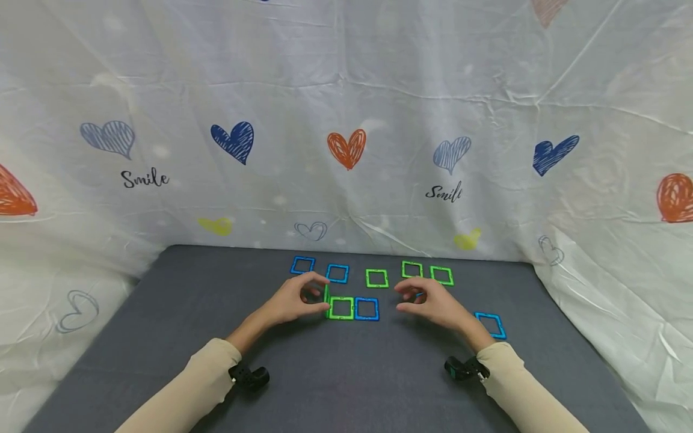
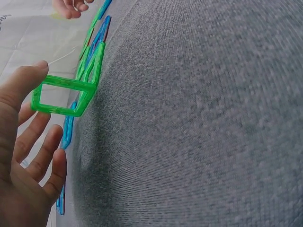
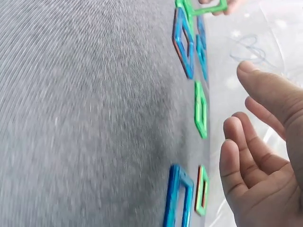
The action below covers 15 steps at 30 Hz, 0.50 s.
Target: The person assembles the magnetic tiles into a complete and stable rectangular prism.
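Left hand (image 1: 292, 300) pinches; right hand (image 1: 433, 304) loosely curved, thumb (image 3: 272, 90) apart from fingers (image 3: 244, 151); both forearms (image 1: 181, 382) angled inward.

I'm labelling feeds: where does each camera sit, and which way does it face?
Head: worn on the head, facing forward and down over the grey table to the curtain; left hand, right hand and sleeves show.
Left wrist: worn there, looking past the left hand at its green frame; right fingers show above.
Right wrist: worn there, looking past the right hand toward flat frames; left fingertips at top.
Head and left wrist share the held green frame.
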### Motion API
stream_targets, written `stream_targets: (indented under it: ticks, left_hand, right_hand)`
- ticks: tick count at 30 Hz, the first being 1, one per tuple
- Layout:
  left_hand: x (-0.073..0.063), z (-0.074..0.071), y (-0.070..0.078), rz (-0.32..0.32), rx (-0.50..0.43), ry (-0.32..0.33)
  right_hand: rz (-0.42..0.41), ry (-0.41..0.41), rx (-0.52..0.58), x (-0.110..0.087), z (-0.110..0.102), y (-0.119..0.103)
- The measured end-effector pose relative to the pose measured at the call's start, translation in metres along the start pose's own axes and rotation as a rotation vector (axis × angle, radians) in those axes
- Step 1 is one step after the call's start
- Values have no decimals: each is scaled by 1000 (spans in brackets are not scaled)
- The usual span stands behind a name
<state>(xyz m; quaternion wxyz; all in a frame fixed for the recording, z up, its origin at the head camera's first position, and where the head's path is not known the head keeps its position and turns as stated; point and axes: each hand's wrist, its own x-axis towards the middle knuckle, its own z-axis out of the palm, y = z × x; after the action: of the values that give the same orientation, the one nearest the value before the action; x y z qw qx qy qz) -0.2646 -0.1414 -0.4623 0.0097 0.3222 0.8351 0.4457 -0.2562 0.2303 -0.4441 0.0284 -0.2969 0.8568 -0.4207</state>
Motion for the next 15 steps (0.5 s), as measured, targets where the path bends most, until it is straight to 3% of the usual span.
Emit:
stream_targets:
  ticks: [8, 15]
  left_hand:
    - [1, 1, -1, 2, -12, -3]
    - [1, 1, -1, -1, -2, -4]
  right_hand:
    - [-17, 37, -21, -14, -13, 4]
    - [25, 57, 11, -27, -20, 10]
